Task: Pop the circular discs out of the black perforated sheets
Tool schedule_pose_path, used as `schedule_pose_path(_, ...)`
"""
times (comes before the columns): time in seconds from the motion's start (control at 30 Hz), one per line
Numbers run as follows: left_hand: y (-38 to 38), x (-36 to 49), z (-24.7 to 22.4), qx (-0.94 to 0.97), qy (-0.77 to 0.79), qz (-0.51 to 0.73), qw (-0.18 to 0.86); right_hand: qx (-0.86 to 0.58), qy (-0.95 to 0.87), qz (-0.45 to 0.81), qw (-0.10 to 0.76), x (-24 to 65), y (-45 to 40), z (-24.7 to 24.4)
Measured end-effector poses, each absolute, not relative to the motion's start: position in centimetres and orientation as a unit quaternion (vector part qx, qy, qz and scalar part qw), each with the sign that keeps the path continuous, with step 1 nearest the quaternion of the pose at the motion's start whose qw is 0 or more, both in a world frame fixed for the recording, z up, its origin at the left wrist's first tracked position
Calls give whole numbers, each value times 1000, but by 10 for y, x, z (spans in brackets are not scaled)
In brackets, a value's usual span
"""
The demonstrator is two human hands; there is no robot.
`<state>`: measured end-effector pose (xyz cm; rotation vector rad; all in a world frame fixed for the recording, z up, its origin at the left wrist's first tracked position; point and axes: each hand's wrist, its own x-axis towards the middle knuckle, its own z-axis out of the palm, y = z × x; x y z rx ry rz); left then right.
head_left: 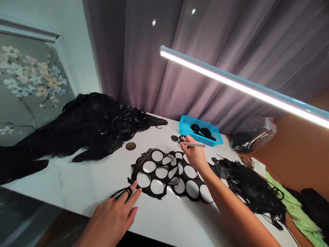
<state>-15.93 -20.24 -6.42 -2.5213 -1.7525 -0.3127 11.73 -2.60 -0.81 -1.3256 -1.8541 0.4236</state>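
Note:
A black sheet point(164, 180) full of large round holes lies on the white table point(84, 178). My left hand point(115, 212) rests at its near left edge, fingers stretched and two fingertips touching it. Thin black loops point(122, 192) lie at the fingers of that hand; whether they go round a finger I cannot tell. Beyond the sheet, my right hand point(193, 154) pinches a slim pale stick-like tool point(194, 144), its tip hidden by the fingers. Just past those fingers are a small dark disc point(174, 138) and thin black strands. Another brown-black disc point(131, 146) lies farther left.
A large black heap of thin material point(95, 127) covers the back left. The blue basket point(183, 127) holds black pieces. Tangled black scraps point(249, 185) lie right, near a clear bag point(253, 135) and green fabric point(295, 209). A lamp bar point(231, 82) hangs above.

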Motion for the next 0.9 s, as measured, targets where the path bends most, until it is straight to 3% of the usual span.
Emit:
schedule_pose_path(0.13, -162, -165, -33, -766, -578, -228, -166, -475, -676, 448, 342, 137, -53, 2)
schedule_pose_path(0.2, -135, -154, -10, -718, -550, -283, -317, -425, -626, 577, 309, 137, -73, 4)
schedule_pose_path(0.3, -100, -122, 15, -664, -429, -297, -535, -374, -562, 675, 298, 136, -91, 10)
schedule_pose_path(0.37, -84, -97, 19, -637, -368, -273, -620, -366, -529, 703, 304, 139, -93, 14)
schedule_pose_path(0.5, -68, -59, 13, -582, -361, -259, -681, -376, -471, 716, 352, 154, -83, 14)
schedule_pose_path(0.7, -51, -50, 18, -382, -373, -383, -754, -456, -429, 634, 453, 179, -65, -17)
schedule_pose_path(0.9, -35, -65, 27, -314, -349, -437, -767, -443, -547, 617, 351, 148, -78, -54)
